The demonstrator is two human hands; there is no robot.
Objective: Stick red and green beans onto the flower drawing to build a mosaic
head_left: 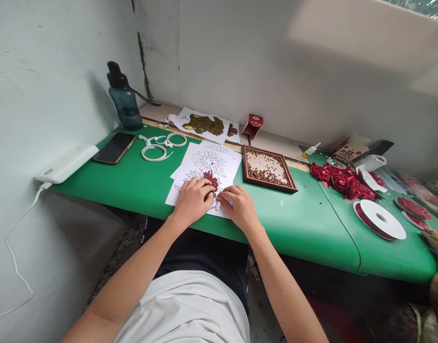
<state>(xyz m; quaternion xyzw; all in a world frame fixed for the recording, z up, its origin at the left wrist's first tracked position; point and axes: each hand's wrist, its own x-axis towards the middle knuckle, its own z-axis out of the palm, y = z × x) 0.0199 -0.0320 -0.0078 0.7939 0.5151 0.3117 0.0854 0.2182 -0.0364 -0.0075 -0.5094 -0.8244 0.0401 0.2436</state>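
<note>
White paper sheets (235,164) printed with flower outlines lie on the green table. A patch of red beads (211,179) covers part of the drawing. My left hand (193,197) rests on the paper at the lower left of the beads, its fingers curled and drawn together beside them. Close by on the right, my right hand (238,202) pinches at a small white piece (218,205) near the paper's lower edge. What lies between the fingertips of my left hand is too small to tell. A wooden tray (293,185) of red and green beads sits to the right.
A phone (114,148), a bottle (125,102) and white cable coils (154,152) are at the left. Behind is a bead-covered picture (204,125). Rightward are a glue bottle (310,151), red flowers (347,181), a ribbon spool (379,219) and another person's hand (436,240).
</note>
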